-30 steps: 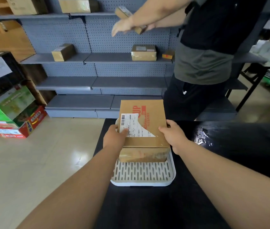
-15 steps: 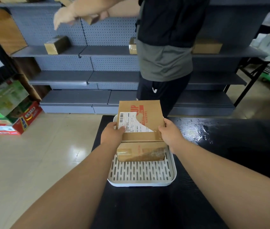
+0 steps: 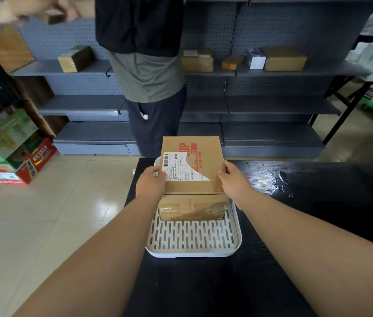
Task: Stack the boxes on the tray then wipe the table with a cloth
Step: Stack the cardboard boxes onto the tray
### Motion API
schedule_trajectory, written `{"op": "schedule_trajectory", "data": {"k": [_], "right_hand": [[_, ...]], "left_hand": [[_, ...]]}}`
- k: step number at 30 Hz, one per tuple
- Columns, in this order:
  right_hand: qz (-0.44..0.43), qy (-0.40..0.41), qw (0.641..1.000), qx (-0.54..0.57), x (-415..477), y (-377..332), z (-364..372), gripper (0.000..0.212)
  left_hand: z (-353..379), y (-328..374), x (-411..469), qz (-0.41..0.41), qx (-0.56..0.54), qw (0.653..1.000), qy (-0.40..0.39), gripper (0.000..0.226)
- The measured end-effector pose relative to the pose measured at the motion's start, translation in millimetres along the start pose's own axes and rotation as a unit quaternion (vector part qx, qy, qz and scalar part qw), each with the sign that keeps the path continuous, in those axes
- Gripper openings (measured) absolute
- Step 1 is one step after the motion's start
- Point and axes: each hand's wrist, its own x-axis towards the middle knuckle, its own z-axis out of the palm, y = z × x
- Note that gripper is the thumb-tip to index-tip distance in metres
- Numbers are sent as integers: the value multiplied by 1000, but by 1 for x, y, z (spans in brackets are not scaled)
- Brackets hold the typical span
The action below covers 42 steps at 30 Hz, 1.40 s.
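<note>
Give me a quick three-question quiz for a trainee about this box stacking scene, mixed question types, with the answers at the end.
1. True or false: the white slotted plastic tray sits on the black table.
2. The left hand and right hand both grip which thing? A: the brown cardboard box with a white shipping label; B: a cloth; C: the tray's rim.
3. Fill in: counting the taped brown cardboard box underneath, ___ boxes are stacked on the tray.
Key: 1 true; 2 A; 3 two.

Single head view, forward-down, close over the table.
</note>
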Motion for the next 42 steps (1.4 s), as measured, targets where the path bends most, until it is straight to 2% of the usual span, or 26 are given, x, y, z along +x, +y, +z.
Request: {"op": "schedule_trajectory", "data": {"k": [3, 7, 13, 21, 32, 36, 42], "right_hand": [[-40, 43, 998, -33, -5, 1, -6, 36], [-88, 100, 985, -114, -14, 7, -19, 34], [-172, 137, 938, -268, -45, 28, -55, 34], [-208, 142, 914, -319, -100, 72, -130, 35], [-174, 155, 913, -334, -169, 170, -244, 35], [-166, 151, 913, -340, -186, 199, -265, 36], [-131, 171, 920, -327, -196, 222, -289, 35]], "left_hand": [[-1, 6, -8, 35, 37, 998, 43, 38], [-1, 16, -27, 160, 116, 975, 104, 33], [13, 34, -75, 248, 304, 915, 89, 41], [64, 68, -164, 280, 429, 857, 57, 37], [167, 91, -292, 307, 421, 852, 57, 38], [190, 90, -320, 326, 412, 850, 41, 39], [212, 96, -335, 368, 418, 830, 28, 41]]}}
